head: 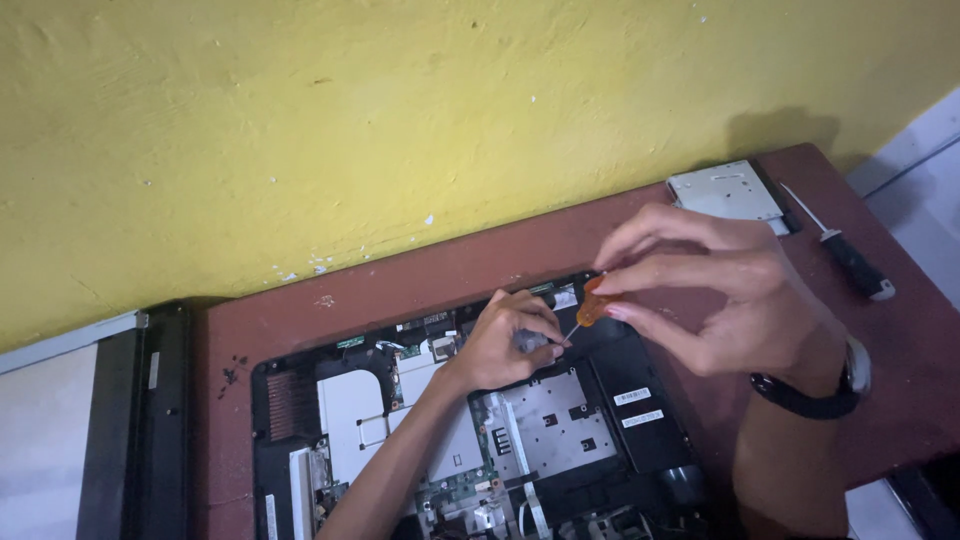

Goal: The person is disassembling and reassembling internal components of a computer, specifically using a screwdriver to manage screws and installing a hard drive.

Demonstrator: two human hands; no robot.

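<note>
- Opened laptop base (pixel 560 420) on the brown table (pixel 300 320), cover off, board and metal plates bare; silver drive (pixel 728 190) already out, lying beyond the base's far right corner beside a black screwdriver (pixel 850 258).
- Right hand (pixel 720 290) pinching a small orange-handled screwdriver (pixel 590 305) over the base's far edge; remaining fingers loosely spread.
- Left hand (pixel 505 340) curled on the base at the screwdriver's tip; held part unclear.

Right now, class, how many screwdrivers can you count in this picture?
2. An orange-handled screwdriver is in the right hand, over the opened laptop. A black-handled screwdriver lies on the table at the far right. Others may be hidden.
</note>
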